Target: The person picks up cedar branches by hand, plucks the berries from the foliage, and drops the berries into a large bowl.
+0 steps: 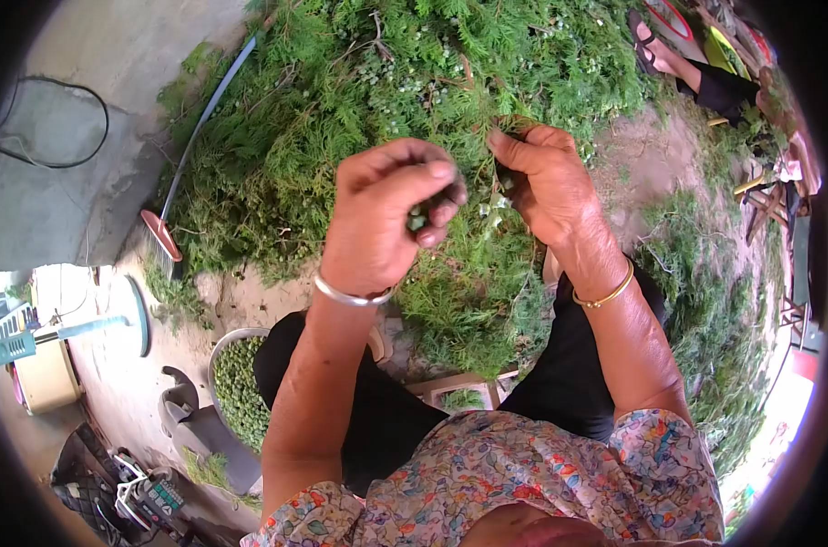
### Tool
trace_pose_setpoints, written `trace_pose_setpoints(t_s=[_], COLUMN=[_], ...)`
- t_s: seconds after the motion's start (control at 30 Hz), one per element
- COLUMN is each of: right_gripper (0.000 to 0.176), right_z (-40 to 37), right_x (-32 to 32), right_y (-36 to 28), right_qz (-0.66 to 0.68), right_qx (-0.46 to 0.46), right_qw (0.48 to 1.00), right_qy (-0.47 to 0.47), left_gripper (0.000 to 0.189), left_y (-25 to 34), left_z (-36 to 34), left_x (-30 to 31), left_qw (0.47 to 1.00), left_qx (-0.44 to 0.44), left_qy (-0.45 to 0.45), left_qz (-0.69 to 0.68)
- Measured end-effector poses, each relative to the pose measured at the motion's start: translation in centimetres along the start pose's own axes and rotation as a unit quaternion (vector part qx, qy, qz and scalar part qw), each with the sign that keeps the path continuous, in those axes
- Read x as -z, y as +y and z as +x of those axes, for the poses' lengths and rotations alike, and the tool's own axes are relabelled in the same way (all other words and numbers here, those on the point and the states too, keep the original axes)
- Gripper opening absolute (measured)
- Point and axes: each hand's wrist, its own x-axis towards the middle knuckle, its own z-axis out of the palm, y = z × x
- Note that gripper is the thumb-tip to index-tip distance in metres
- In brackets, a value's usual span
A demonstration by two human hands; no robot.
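My left hand (pixel 382 210), with a silver bangle at the wrist, is curled around a few small green cones (pixel 417 220). To its right, my right hand (pixel 549 178), with a gold bangle, pinches a green branch (pixel 487 169) between thumb and fingers. Pale green cones (pixel 494 208) hang near its palm. Both hands are raised over a large heap of leafy green branches (pixel 323 137), with a gap between them.
A bowl of green cones (pixel 242 387) stands by my left knee. A broom (pixel 164 239) leans on the heap at the left. Beyond are a teal fan (pixel 131 319) and a black cable (pixel 104 128). Another person's sandalled foot (pixel 649 47) shows at upper right.
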Motion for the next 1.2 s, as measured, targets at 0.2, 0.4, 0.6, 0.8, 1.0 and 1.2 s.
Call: trace_pose_setpoints(t_s=[0.2, 0.4, 0.6, 0.8, 1.0, 1.2], right_gripper=[0.010, 0.012, 0.008, 0.007, 0.008, 0.010], right_z=[0.4, 0.5, -0.1, 0.3, 0.2, 1.9], right_x=[0.8, 0.5, -0.8, 0.5, 0.8, 2.6], right_y=[-0.5, 0.0, 0.4, 0.0, 0.0, -0.6], right_qz=[0.058, 0.089, 0.004, -0.066, 0.044, 0.066], right_qx=[-0.034, 0.065, 0.102, 0.009, -0.086, -0.041], right_qw=[0.998, 0.994, 0.992, 0.998, 0.995, 0.990], right_qy=[0.014, 0.010, 0.071, 0.015, 0.004, 0.117], left_gripper=[0.009, 0.012, 0.037, 0.019, 0.009, 0.009], left_y=[-0.3, -0.6, -2.9, -3.2, -2.0, -1.8], left_z=[-0.2, -1.3, -0.5, 0.1, -0.7, -1.1], left_x=[1.0, -1.1, -1.7, -1.3, -1.9, -1.4], left_qw=[0.994, 0.999, 0.872, 0.905, 0.992, 0.993], left_qx=[0.011, -0.016, -0.221, -0.203, 0.008, 0.034], left_qy=[0.025, 0.042, 0.108, 0.121, 0.116, 0.103], left_qz=[-0.110, 0.026, 0.424, 0.355, 0.049, -0.055])
